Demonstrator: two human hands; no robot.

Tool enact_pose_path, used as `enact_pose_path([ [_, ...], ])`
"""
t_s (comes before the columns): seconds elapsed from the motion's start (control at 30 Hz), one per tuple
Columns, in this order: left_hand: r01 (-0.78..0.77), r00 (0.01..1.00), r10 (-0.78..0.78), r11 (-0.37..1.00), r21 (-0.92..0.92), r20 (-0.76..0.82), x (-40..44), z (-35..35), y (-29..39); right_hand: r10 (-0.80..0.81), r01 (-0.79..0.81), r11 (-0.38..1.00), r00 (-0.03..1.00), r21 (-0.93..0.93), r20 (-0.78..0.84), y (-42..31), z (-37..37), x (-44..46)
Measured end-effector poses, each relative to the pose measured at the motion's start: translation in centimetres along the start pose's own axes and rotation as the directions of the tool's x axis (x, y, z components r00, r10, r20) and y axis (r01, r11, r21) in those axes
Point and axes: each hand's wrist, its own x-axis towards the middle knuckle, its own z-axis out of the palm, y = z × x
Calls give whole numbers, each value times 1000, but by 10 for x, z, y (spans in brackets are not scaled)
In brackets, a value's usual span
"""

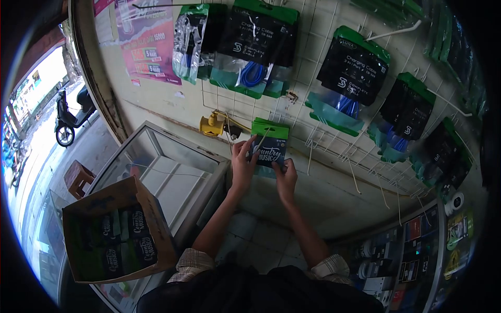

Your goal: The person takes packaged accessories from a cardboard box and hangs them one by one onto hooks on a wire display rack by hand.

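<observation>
A green and black "Country Music" packet [271,148] is upright against the white wire grid, and a thin metal hook [264,136] shows in front of its green top. My left hand [243,163] grips the packet's left edge, fingers reaching up toward the hook. At the lower right corner, my right hand [285,178] pinches the same packet between thumb and fingers. Whether other packets hang behind it I cannot tell. Down to the left, an open cardboard box [159,224] holds several similar "Country Music" packets [112,258].
Charging cable packs [355,73] hang from the grid above and to the right. Bare hooks [355,177] stick out lower down. A yellow plug adapter [211,125] is on the wall. The box rests on a glass display case [177,164]. A scooter [75,112] stands outside.
</observation>
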Motion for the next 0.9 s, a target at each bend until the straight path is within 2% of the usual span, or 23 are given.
enact_pose_path([
  [0.23,37,996,-39,999,23,78,1,-2,-5,-77,77,996,997,-45,19,4,-1,4],
  [0.3,12,999,-16,996,84,48,-7,-8,0,168,-196,932,979,305,116,-2,4,-7],
  [0.33,-12,1000,10,990,143,19,-13,-12,3,170,-201,931,977,304,125,3,4,-17],
  [0.37,-8,1000,6,989,150,9,-21,-18,6,246,-286,902,956,323,159,11,4,-30],
  [0.4,36,999,-34,988,153,-15,-31,-25,10,317,-368,866,928,339,197,17,5,-44],
  [0.43,83,996,-77,984,157,-42,-43,-33,13,318,-376,862,923,339,217,16,8,-61],
  [0.47,131,990,-120,978,163,-72,-55,-43,16,393,-465,837,877,287,276,14,12,-80],
  [0.5,159,985,-152,983,88,-81,-66,-51,20,465,-549,804,820,228,335,11,18,-95],
  [0.53,172,981,-161,979,110,-106,-73,-62,31,467,-564,795,804,223,367,7,25,-104],
  [0.6,71,996,-63,987,145,-59,-91,-90,65,307,-508,815,786,279,536,-5,44,-125],
  [0.63,64,996,-54,987,150,-72,-96,-104,87,313,-533,803,758,267,572,-20,52,-134],
  [0.67,89,992,-71,981,175,-106,-99,-120,108,164,-425,830,805,361,570,-43,62,-135],
  [0.7,26,993,-7,986,163,-117,-101,-137,130,7,-311,832,834,459,552,-68,71,-136],
  [0.73,-42,990,62,987,155,-129,-103,-152,149,-84,-240,843,826,482,557,-96,75,-137],
  [0.77,-35,984,64,984,173,-167,-106,-169,166,-176,-170,843,810,511,559,-124,79,-139],
  [0.8,-53,979,90,980,194,-185,-111,-187,175,-180,-197,834,786,515,592,-149,83,-143],
  [0.87,-38,962,126,941,337,-242,-119,-220,192,-337,-84,851,669,518,662,-186,95,-152],
  [0.9,12,958,105,914,405,-266,-122,-238,194,-359,-51,876,595,479,719,-194,107,-161],
])
